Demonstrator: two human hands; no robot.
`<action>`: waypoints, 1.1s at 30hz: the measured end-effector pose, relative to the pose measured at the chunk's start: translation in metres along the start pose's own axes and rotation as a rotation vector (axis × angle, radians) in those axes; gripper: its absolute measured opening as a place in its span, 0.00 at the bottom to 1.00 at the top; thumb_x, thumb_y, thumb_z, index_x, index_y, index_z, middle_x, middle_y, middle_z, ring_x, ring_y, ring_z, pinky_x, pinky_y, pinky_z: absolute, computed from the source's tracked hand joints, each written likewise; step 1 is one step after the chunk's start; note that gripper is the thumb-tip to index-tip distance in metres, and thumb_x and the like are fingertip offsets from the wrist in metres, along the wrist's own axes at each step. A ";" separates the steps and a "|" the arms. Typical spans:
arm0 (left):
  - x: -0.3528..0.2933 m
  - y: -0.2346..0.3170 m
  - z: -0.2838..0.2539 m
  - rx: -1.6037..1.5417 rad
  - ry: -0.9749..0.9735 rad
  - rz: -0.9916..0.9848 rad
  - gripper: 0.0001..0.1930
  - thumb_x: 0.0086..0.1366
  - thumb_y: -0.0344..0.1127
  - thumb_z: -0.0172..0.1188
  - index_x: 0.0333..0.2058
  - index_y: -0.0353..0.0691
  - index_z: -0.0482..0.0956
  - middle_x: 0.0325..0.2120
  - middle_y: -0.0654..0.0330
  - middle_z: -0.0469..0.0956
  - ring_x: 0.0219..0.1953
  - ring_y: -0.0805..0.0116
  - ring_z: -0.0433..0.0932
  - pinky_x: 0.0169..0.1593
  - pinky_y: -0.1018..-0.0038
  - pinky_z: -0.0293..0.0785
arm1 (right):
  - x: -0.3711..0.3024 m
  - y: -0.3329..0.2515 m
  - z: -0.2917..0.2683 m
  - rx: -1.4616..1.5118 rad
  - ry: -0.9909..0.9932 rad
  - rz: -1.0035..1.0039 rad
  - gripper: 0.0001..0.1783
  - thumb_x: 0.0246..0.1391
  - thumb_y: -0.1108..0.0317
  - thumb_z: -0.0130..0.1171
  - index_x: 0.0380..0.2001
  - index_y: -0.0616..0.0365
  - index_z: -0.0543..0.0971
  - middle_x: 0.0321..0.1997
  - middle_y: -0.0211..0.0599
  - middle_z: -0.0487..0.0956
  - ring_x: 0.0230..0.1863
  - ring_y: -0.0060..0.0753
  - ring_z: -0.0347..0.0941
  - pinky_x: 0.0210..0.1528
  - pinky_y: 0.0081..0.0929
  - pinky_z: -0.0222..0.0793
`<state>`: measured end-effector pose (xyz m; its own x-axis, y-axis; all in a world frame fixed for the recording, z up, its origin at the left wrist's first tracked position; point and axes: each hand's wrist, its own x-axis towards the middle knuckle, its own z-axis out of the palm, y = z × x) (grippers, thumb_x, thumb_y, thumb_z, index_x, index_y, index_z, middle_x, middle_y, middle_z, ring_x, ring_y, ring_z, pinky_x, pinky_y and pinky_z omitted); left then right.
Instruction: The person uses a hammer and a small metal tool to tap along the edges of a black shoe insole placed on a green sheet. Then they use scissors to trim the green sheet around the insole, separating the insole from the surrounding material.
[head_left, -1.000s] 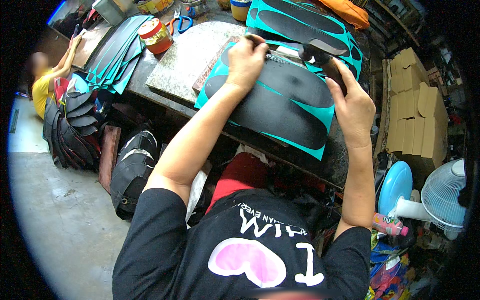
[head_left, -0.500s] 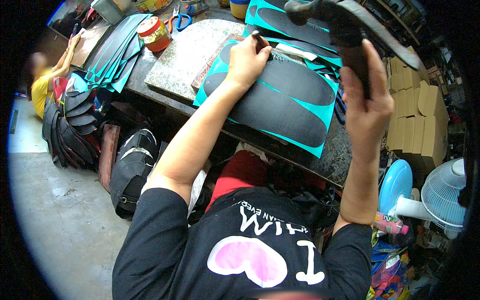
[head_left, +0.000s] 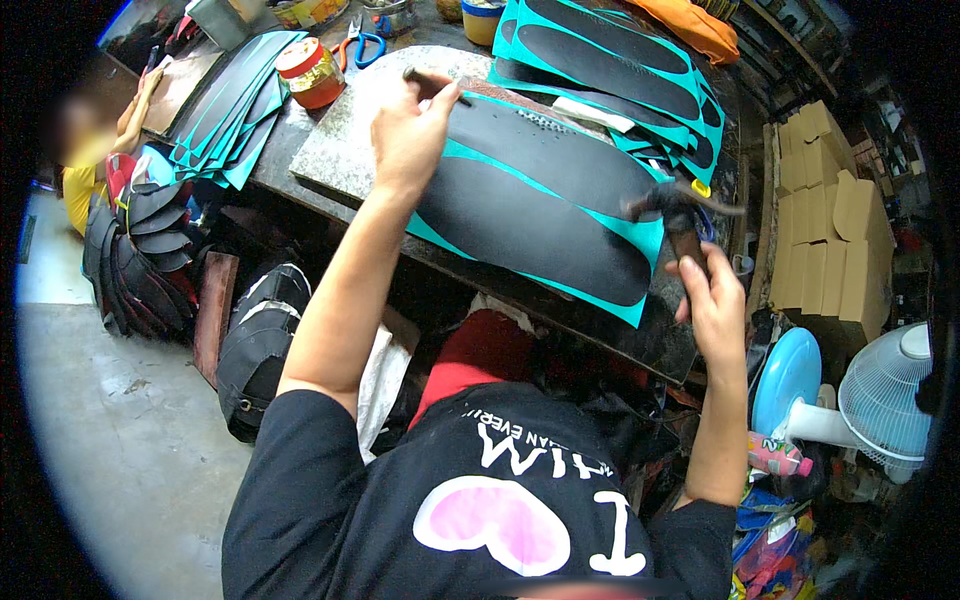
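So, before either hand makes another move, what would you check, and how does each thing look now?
1. Left hand has hold of the dark rod-shaped tool: ok.
2. Right hand grips the hammer by its handle: ok.
3. Hammer head apart from the left hand: ok, it is over toward the right end of the black-and-teal sheet.
4. Rod's lower end touching the sheet: cannot tell, too small to judge.
5. Red-lidded jar apart from the sheet: ok.
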<state>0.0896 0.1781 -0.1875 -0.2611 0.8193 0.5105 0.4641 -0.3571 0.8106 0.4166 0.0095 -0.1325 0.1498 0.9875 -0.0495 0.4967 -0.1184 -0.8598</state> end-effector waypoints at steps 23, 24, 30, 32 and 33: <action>0.027 0.006 -0.030 0.170 0.073 -0.124 0.06 0.63 0.30 0.60 0.35 0.34 0.78 0.31 0.62 0.82 0.36 0.75 0.79 0.42 0.77 0.74 | 0.055 -0.013 0.049 -0.345 0.051 -0.332 0.19 0.61 0.58 0.56 0.49 0.60 0.75 0.27 0.35 0.78 0.21 0.25 0.70 0.25 0.26 0.66; 0.023 0.008 -0.031 0.025 0.065 -0.045 0.06 0.64 0.30 0.60 0.35 0.34 0.78 0.31 0.61 0.82 0.36 0.74 0.79 0.41 0.77 0.74 | 0.054 -0.012 0.050 -0.390 0.088 -0.375 0.19 0.61 0.58 0.56 0.48 0.59 0.75 0.29 0.35 0.78 0.23 0.26 0.70 0.27 0.26 0.66; -0.029 0.030 -0.008 -0.575 -0.244 -0.337 0.04 0.61 0.27 0.61 0.36 0.36 0.77 0.28 0.61 0.80 0.31 0.77 0.78 0.35 0.79 0.77 | 0.041 -0.016 0.044 -0.254 0.061 -0.238 0.19 0.60 0.55 0.56 0.49 0.55 0.76 0.39 0.46 0.82 0.40 0.47 0.80 0.42 0.35 0.72; -0.036 0.028 0.000 -0.460 -0.250 -0.363 0.04 0.61 0.27 0.61 0.35 0.36 0.78 0.27 0.62 0.80 0.30 0.77 0.79 0.34 0.79 0.77 | 0.037 -0.019 0.044 -0.219 0.050 -0.241 0.19 0.60 0.56 0.57 0.50 0.54 0.75 0.40 0.46 0.82 0.41 0.45 0.80 0.43 0.34 0.72; -0.037 0.026 0.003 -0.412 -0.249 -0.332 0.04 0.61 0.27 0.62 0.35 0.35 0.78 0.26 0.62 0.80 0.29 0.78 0.79 0.34 0.79 0.77 | 0.035 -0.020 0.045 -0.207 0.052 -0.246 0.19 0.60 0.56 0.57 0.50 0.54 0.75 0.41 0.46 0.82 0.41 0.44 0.80 0.43 0.34 0.72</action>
<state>0.1141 0.1403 -0.1859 -0.1065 0.9802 0.1672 0.0108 -0.1670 0.9859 0.3734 0.0514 -0.1398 0.0450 0.9831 0.1774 0.6859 0.0987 -0.7210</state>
